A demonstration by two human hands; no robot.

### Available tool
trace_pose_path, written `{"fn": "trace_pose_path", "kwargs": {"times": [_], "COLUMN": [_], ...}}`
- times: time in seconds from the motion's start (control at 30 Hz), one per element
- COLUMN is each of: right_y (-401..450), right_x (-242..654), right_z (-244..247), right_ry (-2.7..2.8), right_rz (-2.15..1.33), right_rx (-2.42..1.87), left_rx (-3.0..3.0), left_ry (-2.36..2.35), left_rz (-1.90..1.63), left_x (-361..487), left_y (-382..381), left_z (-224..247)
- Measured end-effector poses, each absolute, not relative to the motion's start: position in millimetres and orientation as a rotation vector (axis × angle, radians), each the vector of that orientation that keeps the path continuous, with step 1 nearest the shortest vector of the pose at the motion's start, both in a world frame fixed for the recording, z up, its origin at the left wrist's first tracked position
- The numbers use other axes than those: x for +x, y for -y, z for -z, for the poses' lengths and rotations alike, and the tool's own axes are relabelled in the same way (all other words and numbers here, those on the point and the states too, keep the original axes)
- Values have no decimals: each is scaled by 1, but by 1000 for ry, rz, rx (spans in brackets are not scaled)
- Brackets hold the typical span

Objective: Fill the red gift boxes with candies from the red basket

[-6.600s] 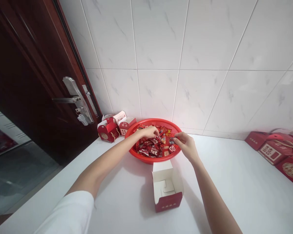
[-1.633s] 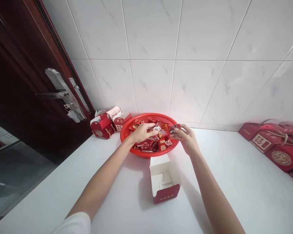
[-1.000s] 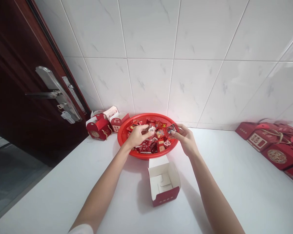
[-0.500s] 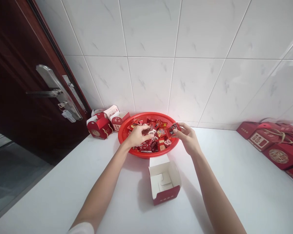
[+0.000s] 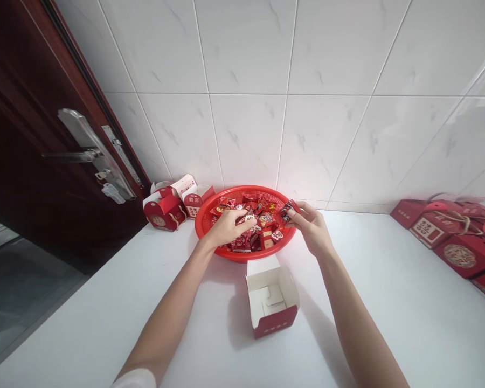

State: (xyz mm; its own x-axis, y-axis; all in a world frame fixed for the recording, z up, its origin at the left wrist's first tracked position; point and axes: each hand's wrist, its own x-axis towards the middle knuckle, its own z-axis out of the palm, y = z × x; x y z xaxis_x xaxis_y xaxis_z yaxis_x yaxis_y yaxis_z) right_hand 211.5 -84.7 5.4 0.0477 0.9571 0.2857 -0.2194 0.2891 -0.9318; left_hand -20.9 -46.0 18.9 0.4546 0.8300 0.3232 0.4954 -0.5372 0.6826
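Wrapped candies [image 5: 265,220] in red packaging fill a red plastic basket [image 5: 202,233] by the wall. My left hand [image 5: 227,226] reaches into it from the left, thumb and fingers closed around a red candy with white lettering [image 5: 248,219]. At the basket's right rim, my right hand [image 5: 312,226] pinches a dark red and black wrapped candy [image 5: 288,211] between thumb and fingers. In front of the basket stands an open red box [image 5: 275,322] with a white inside; its base shows bare, and one white flap points toward the basket.
Red and white gift boxes [image 5: 165,211] stand left of the basket against the wall. More red boxes tied with cord [image 5: 455,237] are grouped at the right. A dark door with a metal handle [image 5: 78,155] borders the white table [image 5: 117,302] on the left.
The fingers of my left hand have drawn together on a candy in the basket. My right hand keeps its candy near the rim, the candy now slightly tilted.
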Motion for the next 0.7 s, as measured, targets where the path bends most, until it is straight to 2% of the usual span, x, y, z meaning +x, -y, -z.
{"fn": "trace_pose_path", "kwargs": {"times": [0.43,0.7], "right_y": [97,99], "right_x": [211,209], "right_z": [-20,-20], "right_ry": [1299,1317], "right_rz": [-1137,-1144], "right_rx": [-797,-838], "left_rx": [1927,1765], "left_ry": [-895,-944], "left_rz": [-993,-1029], "left_x": [-28,-27], "left_y": [37,40], "left_z": [-13,-17]}}
